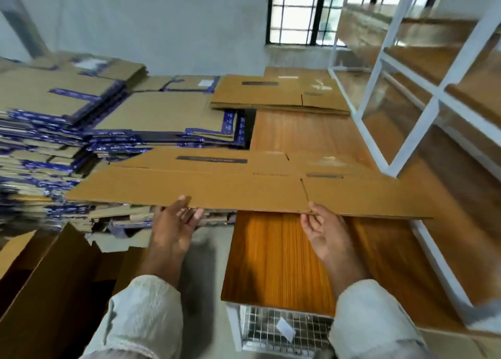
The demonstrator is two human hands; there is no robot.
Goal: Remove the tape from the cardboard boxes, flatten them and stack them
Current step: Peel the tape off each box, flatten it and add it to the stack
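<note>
Here, at far left, an open brown box (40,272) stands low in the near corner. Above it rise tall stacks (46,152) of flattened cartons edged with blue tape, blurred by camera motion, and a second blue-taped stack (173,115) lies just to their right.

In the middle, a flattened plain board (217,188) is held level, its left part over the blue-taped stacks and its right part over the wooden desk (282,258). A dark strip (211,159) shows on its upper face, and a slit between two flaps runs in from its near edge.

The left hand (173,223) meets the board's near edge, thumb on top and fingers (193,217) curled underneath, so it grips the board. A pale sleeve (143,318) covers that forearm.

The right hand (324,231) is at the near edge by the slit, palm turned up; its fingertips seem to pinch the edge, though the blur makes the grip hard to judge.

Farther back, another flattened board (279,93) rests on the desk, partly overhanging the blue-taped stack. Under the desk's near end is a wire mesh panel (282,329). At right stands a white rack (423,93) with wooden shelves, and a barred window (303,12) sits in the back wall.
</note>
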